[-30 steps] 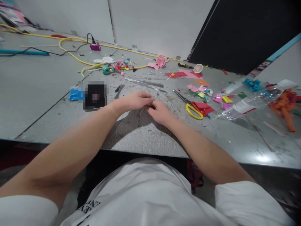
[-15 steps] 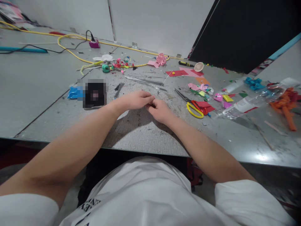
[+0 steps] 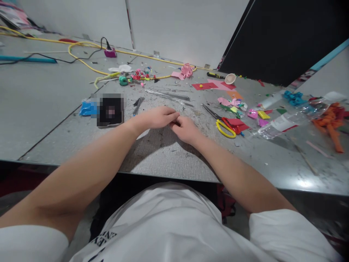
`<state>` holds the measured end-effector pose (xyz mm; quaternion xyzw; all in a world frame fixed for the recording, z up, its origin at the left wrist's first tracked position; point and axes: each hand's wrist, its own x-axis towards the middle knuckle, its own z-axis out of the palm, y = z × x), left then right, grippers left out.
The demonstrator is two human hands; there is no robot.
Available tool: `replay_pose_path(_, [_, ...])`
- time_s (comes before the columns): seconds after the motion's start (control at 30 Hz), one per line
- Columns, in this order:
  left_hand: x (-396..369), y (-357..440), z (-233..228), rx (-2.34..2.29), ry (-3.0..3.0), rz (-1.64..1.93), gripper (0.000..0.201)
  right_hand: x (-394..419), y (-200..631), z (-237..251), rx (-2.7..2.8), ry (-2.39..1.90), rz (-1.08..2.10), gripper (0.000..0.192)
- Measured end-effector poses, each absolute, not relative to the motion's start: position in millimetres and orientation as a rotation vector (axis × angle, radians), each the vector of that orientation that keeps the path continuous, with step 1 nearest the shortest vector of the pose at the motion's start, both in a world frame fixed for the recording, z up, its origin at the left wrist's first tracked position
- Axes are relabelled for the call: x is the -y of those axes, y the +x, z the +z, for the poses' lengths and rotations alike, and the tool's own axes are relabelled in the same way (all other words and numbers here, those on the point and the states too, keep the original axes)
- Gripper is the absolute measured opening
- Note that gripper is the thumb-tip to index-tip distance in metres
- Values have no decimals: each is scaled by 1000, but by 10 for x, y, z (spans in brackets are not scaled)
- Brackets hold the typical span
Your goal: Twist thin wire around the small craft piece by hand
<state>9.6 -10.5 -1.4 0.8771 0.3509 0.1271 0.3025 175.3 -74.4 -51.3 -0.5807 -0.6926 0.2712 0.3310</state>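
Observation:
My left hand (image 3: 163, 117) and my right hand (image 3: 186, 130) meet above the grey table, with their fingertips touching. Both are closed in a pinch, and whatever lies between the fingers is hidden or too small to name. Beyond them lie thin silvery wires (image 3: 169, 96), and a bundle of short dark strips (image 3: 138, 105) is behind my left wrist. Right of my right hand rest scissors with yellow and red handles (image 3: 225, 128), blades pointing away. A small yellow ball (image 3: 201, 86) sits by a red paper piece (image 3: 208, 86).
A partly blurred dark device (image 3: 110, 111) and a blue packet (image 3: 87, 108) lie left. On the right are a clear plastic bottle (image 3: 293, 120), coloured clay packets (image 3: 263, 114) and orange crumpled material (image 3: 331, 123). A yellow cable (image 3: 152, 54) runs along the back.
My hands stay pinched together in almost the same place. A thin pale line that ran down from the yellow ball no longer shows. The view has shifted very slightly.

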Motion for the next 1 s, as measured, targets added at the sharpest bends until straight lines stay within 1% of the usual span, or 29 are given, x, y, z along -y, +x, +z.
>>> replay_pose_path(0.3, [89, 103, -42, -905, 2210, 417, 35, 755, 1750, -499, 1819, -1504, 728, 21])
replay_pose_path(0.57, [50, 96, -67, -896, 2233, 473, 34, 781, 1735, -474, 1816, -1506, 741, 20])
replay_pose_path(0.8, [71, 98, -47, -908, 2160, 469, 26, 790, 1726, -465, 1818, -1504, 739, 23])
replay_pose_path(1.0, [79, 98, -43, -910, 2069, 487, 21, 788, 1716, -480, 1796, -1497, 715, 22])
